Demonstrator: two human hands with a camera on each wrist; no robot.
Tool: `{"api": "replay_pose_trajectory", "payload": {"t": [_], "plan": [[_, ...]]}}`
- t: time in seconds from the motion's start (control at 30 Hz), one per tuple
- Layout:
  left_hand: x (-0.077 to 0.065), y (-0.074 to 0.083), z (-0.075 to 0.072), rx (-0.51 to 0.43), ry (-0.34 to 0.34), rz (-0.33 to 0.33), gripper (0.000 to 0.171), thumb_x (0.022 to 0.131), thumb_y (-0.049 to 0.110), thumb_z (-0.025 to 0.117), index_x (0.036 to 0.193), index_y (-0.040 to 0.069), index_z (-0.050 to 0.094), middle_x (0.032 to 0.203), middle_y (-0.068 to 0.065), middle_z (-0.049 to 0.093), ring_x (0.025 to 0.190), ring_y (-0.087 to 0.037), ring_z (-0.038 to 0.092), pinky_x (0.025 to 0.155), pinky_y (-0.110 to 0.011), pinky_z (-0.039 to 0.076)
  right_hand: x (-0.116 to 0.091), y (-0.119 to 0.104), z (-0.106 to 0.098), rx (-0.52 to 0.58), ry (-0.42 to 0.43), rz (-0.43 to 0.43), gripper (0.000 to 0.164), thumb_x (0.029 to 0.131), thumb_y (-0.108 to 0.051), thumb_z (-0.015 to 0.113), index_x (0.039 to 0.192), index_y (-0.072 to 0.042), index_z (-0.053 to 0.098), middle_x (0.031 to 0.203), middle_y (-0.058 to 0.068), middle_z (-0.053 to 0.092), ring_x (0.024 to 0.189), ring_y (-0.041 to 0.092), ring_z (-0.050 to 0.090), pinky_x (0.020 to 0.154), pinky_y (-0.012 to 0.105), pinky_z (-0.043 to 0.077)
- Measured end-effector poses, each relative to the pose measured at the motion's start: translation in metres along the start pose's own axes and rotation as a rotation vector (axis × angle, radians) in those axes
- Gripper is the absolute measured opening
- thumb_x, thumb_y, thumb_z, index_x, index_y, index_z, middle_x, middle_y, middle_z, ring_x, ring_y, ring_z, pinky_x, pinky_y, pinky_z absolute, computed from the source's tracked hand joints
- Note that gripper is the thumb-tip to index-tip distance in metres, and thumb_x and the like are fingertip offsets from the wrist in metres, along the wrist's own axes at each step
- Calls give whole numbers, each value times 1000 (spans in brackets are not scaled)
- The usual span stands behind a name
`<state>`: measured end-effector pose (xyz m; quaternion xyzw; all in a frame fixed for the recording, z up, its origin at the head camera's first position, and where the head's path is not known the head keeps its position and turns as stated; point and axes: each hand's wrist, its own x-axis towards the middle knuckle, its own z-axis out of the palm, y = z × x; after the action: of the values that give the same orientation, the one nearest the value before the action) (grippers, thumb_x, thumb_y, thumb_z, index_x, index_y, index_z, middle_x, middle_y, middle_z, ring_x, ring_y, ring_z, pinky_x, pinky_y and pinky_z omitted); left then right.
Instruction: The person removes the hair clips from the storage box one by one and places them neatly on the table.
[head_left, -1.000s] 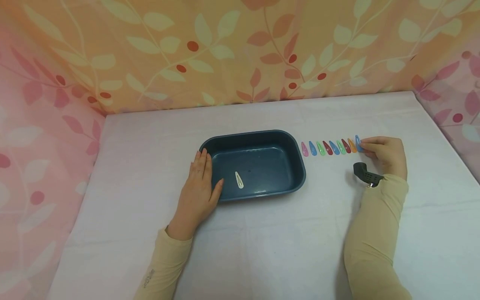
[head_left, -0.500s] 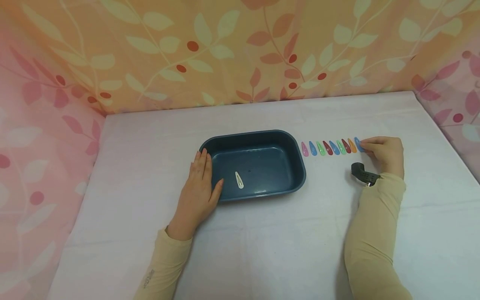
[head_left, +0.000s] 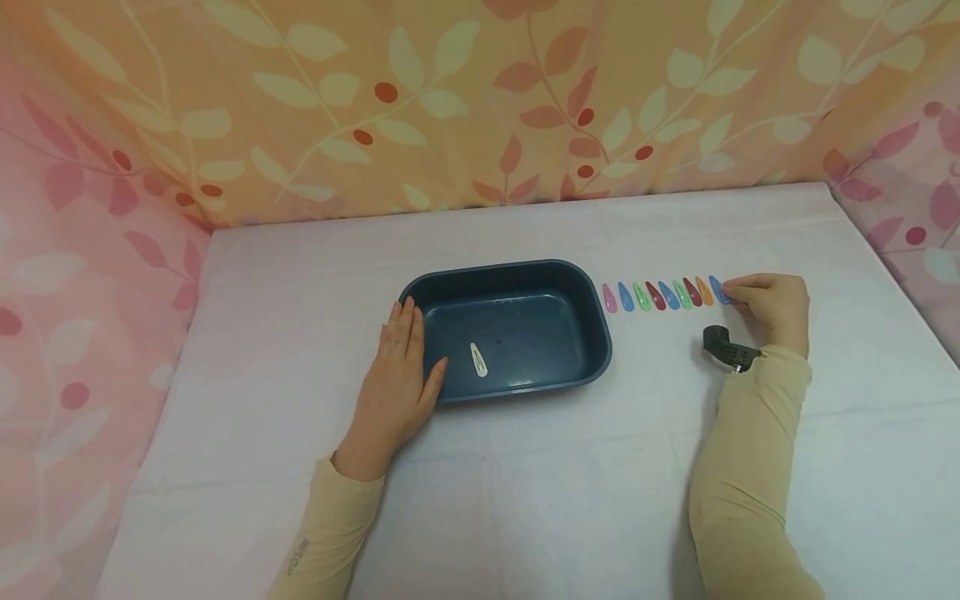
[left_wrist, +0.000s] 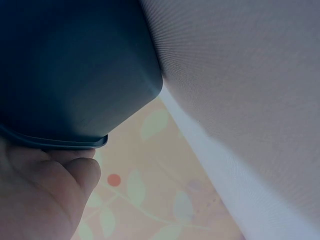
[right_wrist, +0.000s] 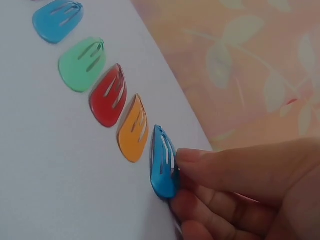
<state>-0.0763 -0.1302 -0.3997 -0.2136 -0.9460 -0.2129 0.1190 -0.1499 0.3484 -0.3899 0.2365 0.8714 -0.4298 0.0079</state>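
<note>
At the right end of a row of snap hair clips, my right hand (head_left: 776, 308) pinches a blue hair clip (right_wrist: 164, 167) between thumb and fingers. An orange hair clip (right_wrist: 133, 131) lies just beside it, followed by a red hair clip (right_wrist: 109, 97) and a green hair clip (right_wrist: 82, 65). My left hand (head_left: 395, 379) rests with straight fingers on the left rim of a dark blue plastic basin (head_left: 517, 390). Inside the basin lies one white hair clip (head_left: 478, 360). In the left wrist view, the fingers touch the basin's rim (left_wrist: 60, 144) from outside.
More clips continue the row leftward, ending with a pink hair clip (head_left: 610, 298) close to the basin's right side. A white cloth (head_left: 525, 500) covers the table. Patterned curtains (head_left: 465, 100) hang behind and at both sides. A black camera mount (head_left: 727, 346) sticks out from the right wrist.
My right hand has shifted slightly left and settled, and the pinched blue clip has tilted a little into line with the row. The left hand and the basin have stayed still.
</note>
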Motion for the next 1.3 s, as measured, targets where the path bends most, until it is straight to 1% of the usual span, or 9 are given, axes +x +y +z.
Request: {"api": "replay_pose_trajectory", "payload": {"t": [0.07,0.13,0.43,0.7,0.8,0.93,1.0,1.2,1.3], "plan": [[0,0,0,2,-1,-1,66,95,24,50,141,-15,24,151,-28,18,142,-34,10,111,-49,17,-1,1,0,9,3,13,11,86,-20,69,77,-25,74,60,-28,53,62,-2,54,61,11,45],[0,0,1,3,-1,-1,66,95,24,50,141,-15,24,151,-27,18,142,-34,10,111,-49,17,-1,2,-1,36,-1,30,27,85,-21,70,64,-36,64,62,-27,53,63,-2,54,62,11,45],[1,-1,1,0,4,3,66,95,23,50,141,-16,24,151,-28,19,142,-34,10,111,-49,17,-2,4,-5,138,-11,31,36,85,-17,69,58,-39,63,62,-27,58,61,-5,57,62,9,45],[1,0,1,2,5,4,66,95,23,50,141,-16,25,150,-29,20,142,-35,11,111,-49,17,-6,-4,-5,204,21,56,20,85,-20,71,69,-32,72,70,-21,63,66,-2,59,62,10,45],[1,0,1,3,3,1,66,95,23,50,141,-16,25,150,-29,20,142,-35,10,111,-49,17,-7,-8,-4,234,21,32,9,84,-17,71,80,-22,77,71,-20,62,68,-3,59,63,10,46],[1,0,1,3,0,-1,66,95,23,50,141,-16,25,150,-28,19,142,-35,10,111,-49,17,-7,-13,-3,262,2,-12,10,84,-11,70,91,-7,77,67,-22,62,67,-4,60,64,10,48],[1,0,1,0,0,1,66,95,23,50,141,-16,25,150,-29,19,142,-35,10,111,-50,17,-8,-16,-2,257,-1,-16,9,84,-13,71,89,-9,77,67,-22,62,67,-4,60,64,10,48],[1,0,1,-3,3,6,66,95,24,49,140,-17,24,150,-30,19,141,-37,12,110,-51,18,-12,-26,1,246,-9,-44,11,83,-19,72,74,-26,75,69,-21,62,68,-2,60,64,11,48],[1,-1,2,-2,2,3,66,95,24,48,141,-17,24,150,-29,19,141,-37,12,110,-51,18,-14,-32,3,265,-25,-81,7,83,-17,72,78,-21,76,70,-19,64,68,-1,63,65,12,49]]}}
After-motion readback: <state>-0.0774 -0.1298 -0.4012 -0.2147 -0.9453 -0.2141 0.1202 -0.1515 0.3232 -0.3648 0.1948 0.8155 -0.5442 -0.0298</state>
